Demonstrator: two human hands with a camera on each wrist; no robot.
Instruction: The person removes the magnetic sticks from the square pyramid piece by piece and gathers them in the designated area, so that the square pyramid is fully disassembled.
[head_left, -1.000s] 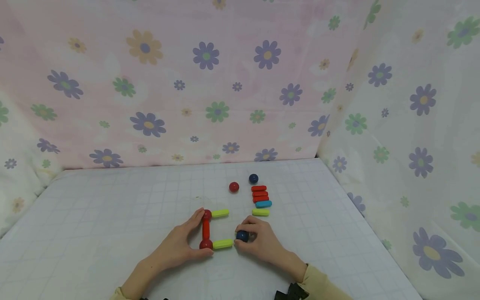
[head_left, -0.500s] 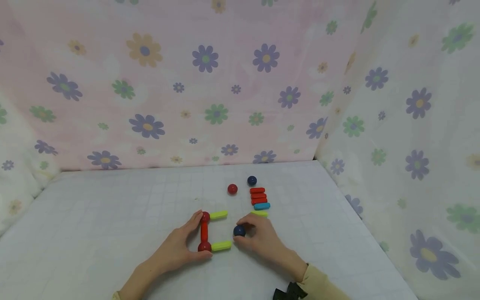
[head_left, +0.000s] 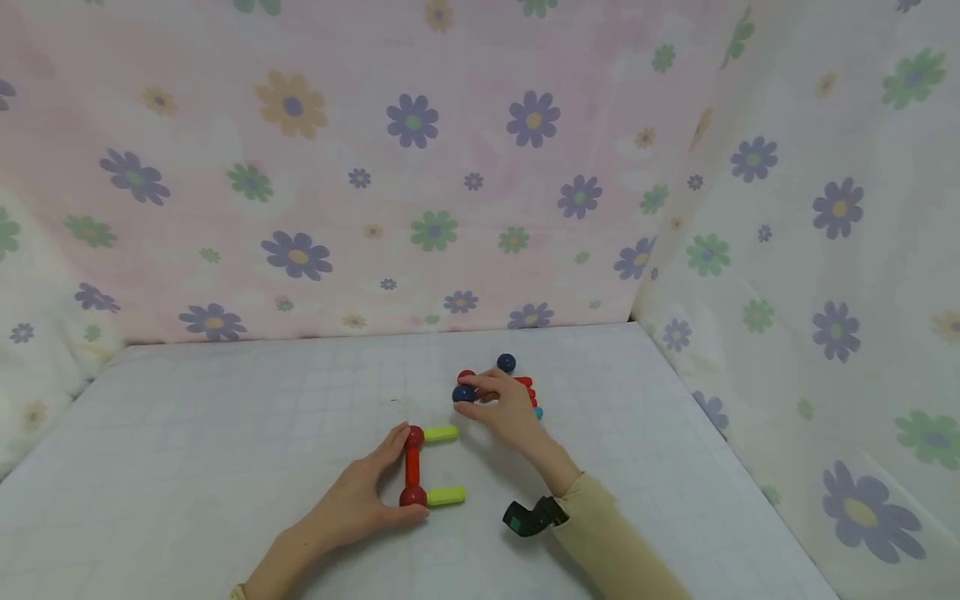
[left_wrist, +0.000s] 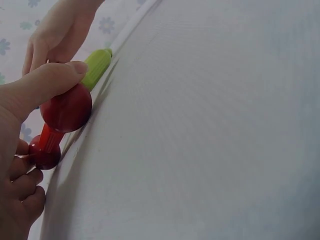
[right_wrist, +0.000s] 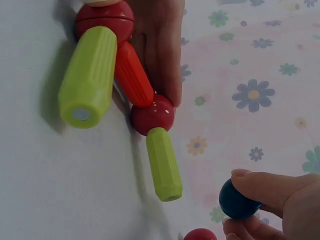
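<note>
My left hand (head_left: 352, 500) grips a joined piece between thumb and fingers: a red rod (head_left: 412, 467) linking two red balls (head_left: 413, 497), each with a yellow-green rod (head_left: 446, 496) pointing right. In the left wrist view the thumb lies on the nearer red ball (left_wrist: 67, 107). My right hand (head_left: 513, 417) pinches a dark blue ball (head_left: 463, 394) beyond the far yellow-green rod (head_left: 441, 433). The right wrist view shows that blue ball (right_wrist: 239, 200) between thumb and fingers, apart from the joined piece.
A loose red ball (head_left: 467, 377) lies just behind the held blue ball. Another dark blue ball (head_left: 506, 362) stands farther back. Red rods (head_left: 525, 382) and a blue rod (head_left: 538, 412) are partly hidden by my right hand. Flowered cloth (head_left: 435, 167) hangs around the table.
My right hand has carried the blue ball away from me and slightly left, from beside the near yellow-green rod to beside the loose red ball. My left hand has stayed on the joined piece.
</note>
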